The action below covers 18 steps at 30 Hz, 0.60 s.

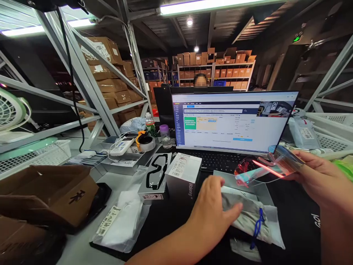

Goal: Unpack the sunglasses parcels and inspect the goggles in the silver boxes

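My right hand (317, 171) is closed on a tinted, see-through lens (281, 162) at the right, in front of the monitor's lower corner. Red, blue and clear reflections run along it, and whether it is in clear plastic I cannot tell. My left hand (212, 200) hovers at the left side of an open grey box (264, 189), thumb apart from the fingers. In that box and over its near edge lies a grey drawstring pouch (248, 217) with a blue cord (257, 228). A small clear plastic bag (244, 250) sticks out below the pouch.
Two product boxes, a white-topped one (184, 169) and one with a black glasses outline (157, 176), stand left of my left hand. A plastic-wrapped white packet (124, 221) and open cartons (49, 191) lie farther left. Behind are a keyboard (220, 162), monitor (220, 125) and bottles (165, 136).
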Tool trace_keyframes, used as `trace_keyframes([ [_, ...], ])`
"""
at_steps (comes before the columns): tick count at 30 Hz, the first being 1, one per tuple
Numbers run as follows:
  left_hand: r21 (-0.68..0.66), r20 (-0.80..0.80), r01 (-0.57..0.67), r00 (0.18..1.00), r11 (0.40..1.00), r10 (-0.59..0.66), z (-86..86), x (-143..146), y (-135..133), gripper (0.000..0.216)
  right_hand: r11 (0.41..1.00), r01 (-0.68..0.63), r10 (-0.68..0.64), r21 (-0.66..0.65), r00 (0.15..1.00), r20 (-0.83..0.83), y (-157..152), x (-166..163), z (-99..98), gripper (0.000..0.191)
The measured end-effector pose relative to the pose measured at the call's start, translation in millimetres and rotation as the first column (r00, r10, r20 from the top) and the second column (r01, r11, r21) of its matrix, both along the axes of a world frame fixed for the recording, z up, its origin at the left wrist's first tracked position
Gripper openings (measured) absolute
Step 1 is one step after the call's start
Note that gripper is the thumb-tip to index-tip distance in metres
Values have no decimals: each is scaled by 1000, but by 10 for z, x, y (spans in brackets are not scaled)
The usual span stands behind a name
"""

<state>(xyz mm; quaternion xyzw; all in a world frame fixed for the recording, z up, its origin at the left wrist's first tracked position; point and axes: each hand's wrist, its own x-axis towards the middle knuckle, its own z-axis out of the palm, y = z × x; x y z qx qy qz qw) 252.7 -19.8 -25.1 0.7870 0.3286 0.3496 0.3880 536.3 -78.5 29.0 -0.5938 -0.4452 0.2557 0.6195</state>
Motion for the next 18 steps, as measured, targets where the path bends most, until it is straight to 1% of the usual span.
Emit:
trace_keyframes([
  [1, -31, 58, -36, 998, 999, 38, -6, -1, -1, 63, 1000, 15, -15, 11, 1000, 13, -1, 7, 1, 36],
  [2, -51, 107, -40, 993, 998, 45, -13, -1, -2, 79, 1000, 16, -16, 20, 999, 35, -4, 9, 4, 35],
  [4, -55, 152, 3, 988, 998, 5, -19, 4, -5, 107, 999, -43, 43, 1, 994, 105, -8, -20, 12, 34],
  [5, -44, 150, 22, 989, 999, -15, -16, 7, -7, 113, 995, -95, 97, -20, 985, 141, -8, -56, 15, 35],
  [6, -26, 138, 33, 990, 999, -29, -8, 11, -8, 115, 988, -150, 155, -41, 972, 175, -5, -107, 16, 36],
  [7, -4, 126, 33, 991, 999, -32, 4, 16, -9, 112, 978, -198, 206, -59, 957, 205, 1, -168, 13, 38],
  [9, 48, 125, 29, 992, 998, -35, 36, 28, -7, 97, 964, -256, 265, -70, 924, 276, 20, -306, -1, 40],
  [10, 77, 132, 36, 990, 996, -46, 53, 34, -4, 85, 961, -268, 275, -68, 906, 322, 29, -371, -12, 39],
  [12, 139, 137, 64, 987, 988, -83, 85, 47, 2, 52, 956, -284, 290, -77, 861, 418, 46, -471, -34, 36],
  [14, 194, 117, 89, 987, 977, -113, 112, 58, 9, 22, 949, -303, 304, -81, 826, 475, 57, -517, -50, 35],
  [15, 217, 106, 95, 987, 971, -120, 123, 62, 13, 14, 945, -317, 317, -85, 817, 481, 59, -522, -55, 35],
  [16, 236, 99, 95, 988, 967, -122, 132, 64, 18, 10, 937, -336, 341, -99, 812, 473, 60, -516, -57, 34],
  [18, 250, 99, 96, 987, 963, -124, 147, 63, 34, 9, 917, -375, 397, -137, 827, 399, 51, -489, -55, 31],
])
